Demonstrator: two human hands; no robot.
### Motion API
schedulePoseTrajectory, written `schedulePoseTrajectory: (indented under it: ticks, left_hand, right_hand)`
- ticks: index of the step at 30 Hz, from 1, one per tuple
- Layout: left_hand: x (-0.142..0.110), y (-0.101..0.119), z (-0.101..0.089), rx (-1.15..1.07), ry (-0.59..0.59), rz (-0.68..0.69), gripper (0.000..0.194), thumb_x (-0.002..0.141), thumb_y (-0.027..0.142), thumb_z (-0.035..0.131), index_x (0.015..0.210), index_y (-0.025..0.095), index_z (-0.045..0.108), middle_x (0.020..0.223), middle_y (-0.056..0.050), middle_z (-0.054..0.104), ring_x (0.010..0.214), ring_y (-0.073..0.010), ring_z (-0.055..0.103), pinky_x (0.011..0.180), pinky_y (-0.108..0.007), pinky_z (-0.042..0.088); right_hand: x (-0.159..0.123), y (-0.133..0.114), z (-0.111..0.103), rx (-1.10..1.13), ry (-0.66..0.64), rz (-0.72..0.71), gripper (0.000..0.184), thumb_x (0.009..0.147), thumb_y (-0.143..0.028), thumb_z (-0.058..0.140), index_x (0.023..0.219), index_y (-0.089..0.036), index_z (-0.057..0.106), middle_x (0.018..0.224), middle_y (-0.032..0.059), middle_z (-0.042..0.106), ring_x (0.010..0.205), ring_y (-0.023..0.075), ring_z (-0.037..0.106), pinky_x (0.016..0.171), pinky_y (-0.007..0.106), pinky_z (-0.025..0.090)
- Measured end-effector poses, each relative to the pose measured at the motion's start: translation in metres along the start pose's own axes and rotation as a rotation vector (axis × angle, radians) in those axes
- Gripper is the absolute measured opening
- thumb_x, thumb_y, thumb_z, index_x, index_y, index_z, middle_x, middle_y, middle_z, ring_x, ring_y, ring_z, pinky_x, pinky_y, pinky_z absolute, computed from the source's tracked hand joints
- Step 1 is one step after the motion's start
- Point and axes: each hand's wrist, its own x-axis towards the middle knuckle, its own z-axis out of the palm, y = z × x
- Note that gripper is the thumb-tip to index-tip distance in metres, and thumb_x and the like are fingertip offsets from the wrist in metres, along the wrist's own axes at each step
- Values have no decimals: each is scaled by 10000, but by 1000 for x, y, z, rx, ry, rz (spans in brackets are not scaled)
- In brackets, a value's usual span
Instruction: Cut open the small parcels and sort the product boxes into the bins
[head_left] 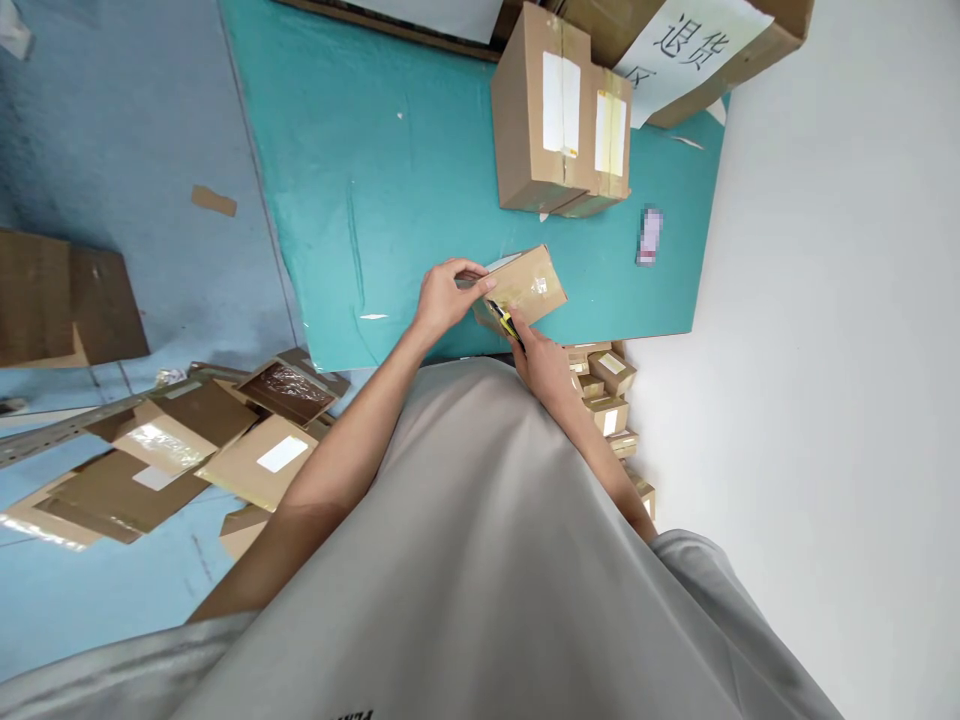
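Note:
A small taped cardboard box [541, 284] sits tilted at the front edge of the green table, with a white label on its far side. My left hand [448, 294] grips its left end, thumb on top and fingers along the far side. In my right hand [541, 362] is a yellow and black utility knife [507, 322]. Its tip points at the taped left end of the box's upper face. Whether the blade has cut into the tape is too small to tell.
On the green table [420, 140], two labelled cartons [525, 110] stand behind the box. A large carton bears a paper sign [690, 50]. A pixelated item [649, 236] lies at right. Discarded boxes [262, 460] cover the floor at left; stacked parcels [606, 415] stand at right beside the wall.

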Motion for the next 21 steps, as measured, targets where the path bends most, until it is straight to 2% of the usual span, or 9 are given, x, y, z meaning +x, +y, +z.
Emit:
schedulePoseTrajectory:
  ticks: [5,9,16,21]
  left_hand:
    - [0,-2,0,-3,8,3,374,886,551,829,1019,203,807,1093,-87,856,1040,-271,798,981,-391,657]
    - [0,-4,2,6,43,-8,314,874,492,832,1001,206,819,1078,-78,856,1014,-267,799,989,-404,654]
    - [-6,-1,6,47,84,-28,241,884,412,819,1018,211,823,1102,-62,847,1033,-252,791,996,-390,648]
    - [-9,2,6,52,103,-31,254,906,423,796,1035,204,811,1105,-76,837,1047,-248,784,1020,-394,638]
  right_hand:
    - [1,-22,-12,-77,-43,59,698,1218,-270,246,1886,-291,44,1496,205,739,1095,317,805,941,419,635]
    - [1,-31,-17,-118,-70,71,742,1176,-146,256,1886,-269,75,1437,216,754,1103,297,816,937,395,642]
    - [-20,-12,-10,-178,-174,50,794,1162,-114,328,1881,-251,24,1297,210,801,1092,280,828,938,364,635]
    - [-29,-1,-14,-85,-131,-18,700,1197,-223,350,1876,-235,181,1301,211,816,1080,314,820,932,387,625]
